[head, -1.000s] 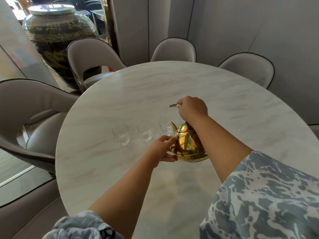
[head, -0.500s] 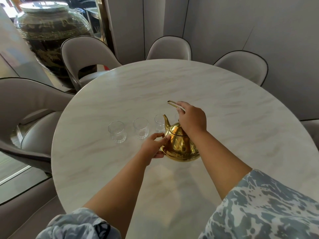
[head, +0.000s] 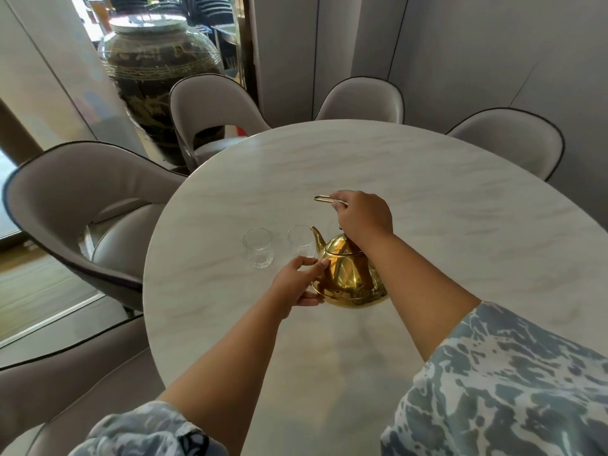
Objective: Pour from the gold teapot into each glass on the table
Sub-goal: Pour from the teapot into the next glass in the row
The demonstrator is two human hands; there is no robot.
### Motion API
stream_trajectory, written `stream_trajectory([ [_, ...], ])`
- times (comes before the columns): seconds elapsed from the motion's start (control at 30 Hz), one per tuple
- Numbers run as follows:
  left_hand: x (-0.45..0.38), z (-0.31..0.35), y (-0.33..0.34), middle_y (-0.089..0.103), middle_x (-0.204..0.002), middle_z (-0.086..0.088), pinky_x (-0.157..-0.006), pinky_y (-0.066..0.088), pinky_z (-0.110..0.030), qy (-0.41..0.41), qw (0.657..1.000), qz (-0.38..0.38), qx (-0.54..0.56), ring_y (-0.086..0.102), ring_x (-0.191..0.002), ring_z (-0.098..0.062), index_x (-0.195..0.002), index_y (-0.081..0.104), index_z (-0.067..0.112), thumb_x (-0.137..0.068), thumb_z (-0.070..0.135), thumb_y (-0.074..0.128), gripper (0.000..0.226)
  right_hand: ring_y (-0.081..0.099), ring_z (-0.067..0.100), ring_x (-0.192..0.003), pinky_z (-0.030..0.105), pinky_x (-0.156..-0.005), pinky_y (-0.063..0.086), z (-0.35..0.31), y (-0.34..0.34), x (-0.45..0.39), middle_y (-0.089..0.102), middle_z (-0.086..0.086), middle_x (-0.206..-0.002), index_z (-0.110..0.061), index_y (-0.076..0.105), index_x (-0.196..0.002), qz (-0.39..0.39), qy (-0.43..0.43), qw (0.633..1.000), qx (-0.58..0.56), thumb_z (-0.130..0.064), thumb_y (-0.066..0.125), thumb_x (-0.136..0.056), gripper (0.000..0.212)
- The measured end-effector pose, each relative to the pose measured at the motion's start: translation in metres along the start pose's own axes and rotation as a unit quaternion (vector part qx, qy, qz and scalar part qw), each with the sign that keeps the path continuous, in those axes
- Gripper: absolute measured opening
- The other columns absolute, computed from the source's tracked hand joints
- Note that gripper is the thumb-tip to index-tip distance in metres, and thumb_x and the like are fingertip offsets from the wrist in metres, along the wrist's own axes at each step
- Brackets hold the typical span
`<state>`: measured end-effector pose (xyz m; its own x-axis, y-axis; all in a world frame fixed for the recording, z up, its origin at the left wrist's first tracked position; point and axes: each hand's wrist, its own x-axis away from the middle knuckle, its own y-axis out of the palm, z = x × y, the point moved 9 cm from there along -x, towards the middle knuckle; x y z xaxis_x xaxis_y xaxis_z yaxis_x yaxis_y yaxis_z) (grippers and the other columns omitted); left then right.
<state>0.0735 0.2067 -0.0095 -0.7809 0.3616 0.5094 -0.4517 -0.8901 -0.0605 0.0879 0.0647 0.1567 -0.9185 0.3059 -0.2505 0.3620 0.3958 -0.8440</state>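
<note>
The gold teapot (head: 350,276) hangs just above the round marble table (head: 427,225), its spout pointing up and left toward the glasses. My right hand (head: 363,213) grips its thin gold handle from above. My left hand (head: 297,283) presses against the pot's left side, fingers on its body. A clear glass (head: 257,247) stands at the left of the row, a second glass (head: 301,240) sits right beside the spout tip, and a third glass (head: 332,229) is mostly hidden behind the pot and my right hand.
Grey padded chairs ring the table: one at the left (head: 75,205), three along the far side (head: 210,106) (head: 362,102) (head: 506,139). A large dark ceramic jar (head: 158,67) stands behind the far-left chair. The table edge curves close at the left.
The teapot has shifted left along the row, its spout going from the rightmost glass to the middle one. Both hands moved with it and kept their hold.
</note>
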Motion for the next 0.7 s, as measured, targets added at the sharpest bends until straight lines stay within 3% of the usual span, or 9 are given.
stream_trajectory([
  [0.17, 0.005, 0.001, -0.005, 0.069, -0.106, -0.016, -0.077, 0.063, -0.042, -0.01, 1.0, -0.005, 0.015, 0.076, -0.086, -0.036, -0.121, 0.056, 0.018, -0.084, 0.053, 0.065, 0.052, 0.068, 0.03, -0.101, 0.034, -0.079, 0.052, -0.018, 0.013, -0.017, 0.074, 0.01, -0.112, -0.018, 0.069, -0.123, -0.049, -0.013, 0.998, 0.038, -0.024, 0.051, -0.1, 0.03],
  [0.57, 0.005, 0.001, -0.007, 0.069, -0.102, -0.018, -0.079, 0.062, -0.043, -0.015, 0.999, -0.018, 0.03, 0.076, -0.085, -0.037, -0.119, 0.056, 0.017, -0.086, 0.055, 0.062, 0.051, 0.066, 0.03, -0.099, 0.03, -0.071, 0.046, -0.03, 0.026, -0.033, 0.074, 0.011, -0.11, -0.015, 0.072, -0.118, -0.081, -0.018, 0.993, 0.087, -0.018, 0.05, -0.098, 0.03],
  [0.7, 0.004, -0.001, -0.006, 0.069, -0.104, -0.019, -0.079, 0.062, -0.043, -0.015, 0.999, -0.027, 0.028, 0.077, -0.083, -0.036, -0.122, 0.056, 0.016, -0.085, 0.057, 0.061, 0.055, 0.067, 0.03, -0.095, 0.033, -0.072, 0.05, -0.028, 0.029, -0.034, 0.074, 0.011, -0.106, -0.015, 0.073, -0.114, -0.089, -0.013, 0.991, 0.099, -0.016, 0.051, -0.097, 0.028],
])
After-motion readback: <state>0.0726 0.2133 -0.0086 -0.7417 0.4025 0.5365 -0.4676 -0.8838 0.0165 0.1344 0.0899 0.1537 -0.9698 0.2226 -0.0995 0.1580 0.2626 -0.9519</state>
